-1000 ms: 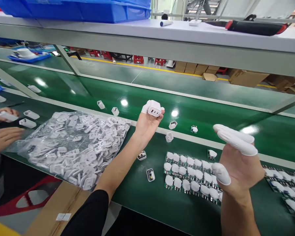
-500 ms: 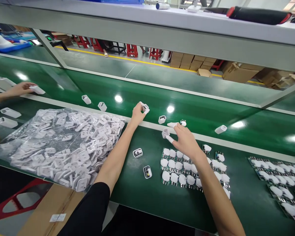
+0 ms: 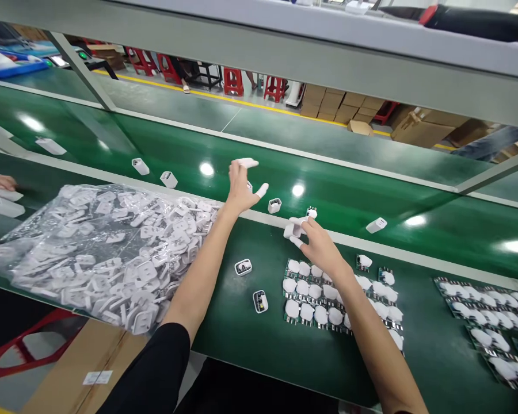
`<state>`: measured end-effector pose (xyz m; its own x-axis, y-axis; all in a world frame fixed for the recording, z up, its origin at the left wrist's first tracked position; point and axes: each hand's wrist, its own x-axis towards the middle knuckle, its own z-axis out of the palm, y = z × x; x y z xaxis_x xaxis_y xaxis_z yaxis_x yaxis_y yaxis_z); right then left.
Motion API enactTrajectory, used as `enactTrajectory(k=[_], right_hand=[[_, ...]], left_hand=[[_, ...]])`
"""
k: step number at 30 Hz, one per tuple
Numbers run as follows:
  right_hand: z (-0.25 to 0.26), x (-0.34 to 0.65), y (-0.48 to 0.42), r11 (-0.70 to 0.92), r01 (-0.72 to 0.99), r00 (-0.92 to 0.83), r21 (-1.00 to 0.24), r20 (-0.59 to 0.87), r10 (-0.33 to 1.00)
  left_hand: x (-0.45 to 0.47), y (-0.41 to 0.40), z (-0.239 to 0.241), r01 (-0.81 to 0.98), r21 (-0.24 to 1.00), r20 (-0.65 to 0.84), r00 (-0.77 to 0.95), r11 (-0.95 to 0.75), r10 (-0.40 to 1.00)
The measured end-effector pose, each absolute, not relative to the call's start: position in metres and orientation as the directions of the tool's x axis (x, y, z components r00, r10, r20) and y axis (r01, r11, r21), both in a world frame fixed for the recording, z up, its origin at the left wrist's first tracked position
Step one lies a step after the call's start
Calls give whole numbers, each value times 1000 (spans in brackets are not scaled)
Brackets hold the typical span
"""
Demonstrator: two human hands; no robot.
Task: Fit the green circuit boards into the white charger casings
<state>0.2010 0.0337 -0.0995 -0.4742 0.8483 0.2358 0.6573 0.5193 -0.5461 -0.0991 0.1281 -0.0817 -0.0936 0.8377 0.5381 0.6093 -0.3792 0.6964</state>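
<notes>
- White plastic charger housing (image 3: 288,231), one: between the thumb and fingertips of my right hand (image 3: 322,248), over the pale rail (image 3: 343,237) at the green belt's (image 3: 341,192) near edge.
- Placement: left of my right palm, directly at the fingertips; my left hand (image 3: 239,194) stands farther left and beyond, well apart.
- Long axis: foreshortened; I cannot tell its direction.
- Right fingers, white-capped: closed about the housing, thumb on my side, fingertips opposite.
- Left fingers, white-capped: spread wide, gripping nothing I can see; a partly hidden housing (image 3: 249,187) shows beside the thumb, contact unclear.
- Finish: smooth, boxy, rounded corners; fingers partly cover it.
- Between hands: open-ended housing (image 3: 274,205), dark inside.
</notes>
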Motion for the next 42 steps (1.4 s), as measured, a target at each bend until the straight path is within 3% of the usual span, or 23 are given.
enactTrajectory(k=[3, 6, 10, 13, 19, 25, 29, 34, 38, 42], right_hand=[[-92, 203, 35, 496, 575, -382, -650, 323, 866], [-90, 201, 36, 497, 502, -324, -708, 379, 867], [-93, 205, 51, 507, 480, -326, -716, 391, 861], [-94, 215, 78, 512, 541, -380, -667, 350, 856], [-110, 211, 141, 544, 667, -574, -509, 115, 811], [-126, 182, 168, 484, 683, -575, -548, 5, 818], [-125, 179, 164, 373, 615, -462, -695, 66, 885], [-96, 192, 125, 324, 300, -210, -897, 270, 940], [-56, 211, 74, 373, 105, -52, -922, 370, 928], [-21, 216, 26, 503, -50, -28, -863, 505, 863]], left_hand=[[-75, 97, -44, 406, 744, 395, 373, -531, 840], [-48, 69, -27, 407, 781, 194, 562, -474, 804], [-41, 64, -26, 429, 812, 115, 548, -396, 829], [-58, 76, -24, 414, 840, 144, 454, -351, 879], [-75, 86, -11, 106, 942, 268, 334, -319, 904], [-72, 75, -5, 49, 940, 304, 333, -339, 892], [-73, 68, -2, 55, 929, 326, 344, -365, 881], [-64, 52, 11, 40, 884, 424, 355, -466, 833], [-49, 39, 19, 2, 860, 467, 396, -510, 791], [-28, 36, 8, -149, 860, 509, 290, -487, 810]])
